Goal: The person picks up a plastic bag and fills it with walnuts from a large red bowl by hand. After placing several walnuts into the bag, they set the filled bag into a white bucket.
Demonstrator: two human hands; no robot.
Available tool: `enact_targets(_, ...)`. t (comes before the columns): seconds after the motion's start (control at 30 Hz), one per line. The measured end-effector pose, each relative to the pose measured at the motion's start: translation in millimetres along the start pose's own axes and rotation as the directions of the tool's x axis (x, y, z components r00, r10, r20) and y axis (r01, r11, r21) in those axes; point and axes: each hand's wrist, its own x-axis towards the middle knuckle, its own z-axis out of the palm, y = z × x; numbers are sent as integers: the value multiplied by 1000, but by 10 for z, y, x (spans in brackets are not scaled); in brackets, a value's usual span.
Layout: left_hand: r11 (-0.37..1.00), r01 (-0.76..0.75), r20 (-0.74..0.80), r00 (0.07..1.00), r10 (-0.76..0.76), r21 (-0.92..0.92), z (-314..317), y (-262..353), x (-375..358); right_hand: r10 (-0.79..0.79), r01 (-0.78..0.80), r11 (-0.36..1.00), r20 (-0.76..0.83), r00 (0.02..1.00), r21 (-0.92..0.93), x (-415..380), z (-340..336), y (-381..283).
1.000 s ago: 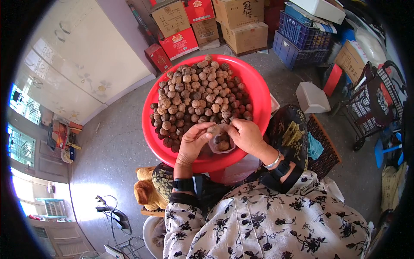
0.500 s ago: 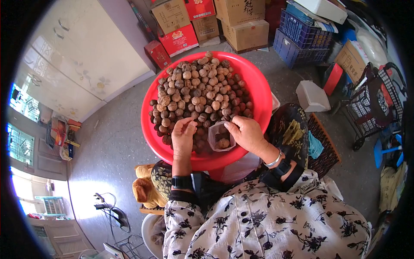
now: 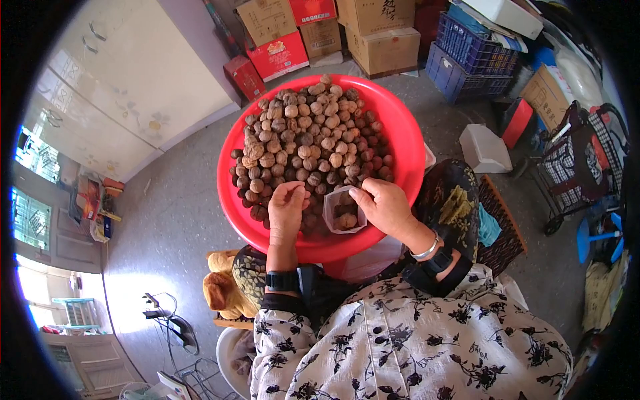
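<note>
A big red basin (image 3: 412,143) rests in front of me on my lap, heaped with brown walnuts (image 3: 313,130). A small clear plastic bag (image 3: 343,213) stands open at the pile's near edge with a few walnuts inside. My right hand (image 3: 388,208) pinches the bag's right rim and holds it open. My left hand (image 3: 287,210) lies on the pile just left of the bag, its fingertips curled over a walnut. Both wrists wear black bands, and the right also has a silver bracelet.
Cardboard boxes (image 3: 383,40) and red cartons (image 3: 279,57) are stacked beyond the basin, with blue crates (image 3: 467,63) to their right. A white cabinet (image 3: 127,87) stands at left, a white container (image 3: 483,150) and a wheeled trolley (image 3: 580,160) at right. A plush toy (image 3: 220,290) sits by my left knee.
My left hand dropped a walnut into the bag, then drew back left onto the pile and curled over another. My right hand stayed on the bag's rim.
</note>
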Motion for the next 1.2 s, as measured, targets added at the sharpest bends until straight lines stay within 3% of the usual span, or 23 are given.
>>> enact_targets(0.27, 1000, -15, -48, 999, 15, -3, -53, -114, 49, 19, -19, 999, 20, 1000, 28, 0, -36, -46)
enact_targets(0.33, 986, 19, -35, 999, -13, 163, -80, -150, 74, 9, -9, 999, 0, 1000, 37, -3, -37, -49)
enact_targets(0.47, 963, -12, -35, 999, 22, 268, -99, -220, 103, 10, -10, 999, -6, 1000, 45, -6, -44, -68)
enact_targets(0.57, 988, -34, -80, 996, 47, 153, -120, -186, 73, -4, 4, 999, -1, 1000, 32, -9, -50, -73)
enact_targets(0.63, 1000, 26, -158, 987, -25, 4, -67, -21, -1, 13, -13, 999, 15, 1000, 40, -14, -52, -75)
enact_targets(0.73, 997, 58, -149, 987, -65, -50, -56, 45, -31, 4, -5, 999, 24, 1000, 41, -14, -56, -86)
enact_targets(1.2, 993, 56, -79, 995, -64, -103, -84, 29, -82, -13, 10, 999, 51, 999, 50, -38, -109, -147)
